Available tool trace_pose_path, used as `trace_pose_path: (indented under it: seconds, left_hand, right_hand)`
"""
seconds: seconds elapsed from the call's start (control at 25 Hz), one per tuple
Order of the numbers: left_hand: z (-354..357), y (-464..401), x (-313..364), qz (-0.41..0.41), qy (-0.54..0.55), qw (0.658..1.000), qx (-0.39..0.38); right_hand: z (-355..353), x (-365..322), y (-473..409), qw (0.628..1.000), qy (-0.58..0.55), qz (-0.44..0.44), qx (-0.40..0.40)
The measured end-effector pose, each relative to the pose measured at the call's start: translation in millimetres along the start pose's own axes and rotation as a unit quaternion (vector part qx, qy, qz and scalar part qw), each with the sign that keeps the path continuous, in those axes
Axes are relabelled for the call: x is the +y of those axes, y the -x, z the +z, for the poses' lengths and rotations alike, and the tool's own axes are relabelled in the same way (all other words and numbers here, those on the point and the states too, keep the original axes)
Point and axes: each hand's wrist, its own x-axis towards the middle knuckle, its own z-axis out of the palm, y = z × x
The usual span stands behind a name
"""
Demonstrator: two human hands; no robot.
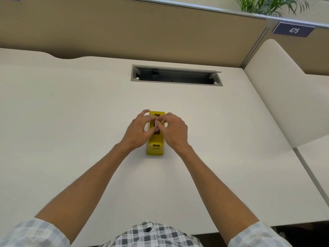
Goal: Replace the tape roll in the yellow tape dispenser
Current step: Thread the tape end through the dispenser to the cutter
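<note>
A yellow tape dispenser stands in the middle of the cream desk, its cutter end towards me. Both hands meet over its open roll slot. My left hand comes in from the left with curled fingers and pinches a small pale roll that sits edge-on in the slot. My right hand comes in from the right, its fingertips curled onto the same roll from the other side. Most of the roll is hidden by the fingers.
A grey cable tray opening is set into the desk behind the dispenser. A tan partition runs along the back, a curved white divider stands on the right, and a plant shows above.
</note>
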Motion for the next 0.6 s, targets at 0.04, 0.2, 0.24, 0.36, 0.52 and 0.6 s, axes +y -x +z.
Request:
trace_pose_path:
  seconds: [0.04,0.2,0.24,0.36,0.52,0.6]
  left_hand:
    - [0.1,0.5,1.4,-0.004,-0.004,1.0,0.004]
    - [-2.0,-0.9,4.7,-0.003,-0.018,1.0,0.007]
    - [-2.9,-1.2,5.3,-0.001,-0.018,1.0,0.007]
    - [-4.7,-2.8,6.0,0.002,-0.022,1.0,0.006]
    - [-4.6,-5.2,7.6,-0.027,-0.032,0.999,-0.005]
    - [-3.4,-4.3,7.7,-0.027,-0.033,0.999,-0.007]
  right_hand:
    - [-0.2,0.0,-0.9,1.0,0.008,-0.004,0.0]
    - [-2.3,-2.0,-1.5,0.999,0.03,-0.031,-0.008]
    - [-3.3,-2.2,-0.6,0.999,0.033,-0.04,-0.012]
    - [-6.9,-0.9,0.8,0.997,0.051,-0.06,-0.018]
    - [-9.4,0.0,-0.9,0.994,0.07,-0.076,-0.021]
    - [-10.0,-0.7,-2.0,0.993,0.077,-0.082,-0.018]
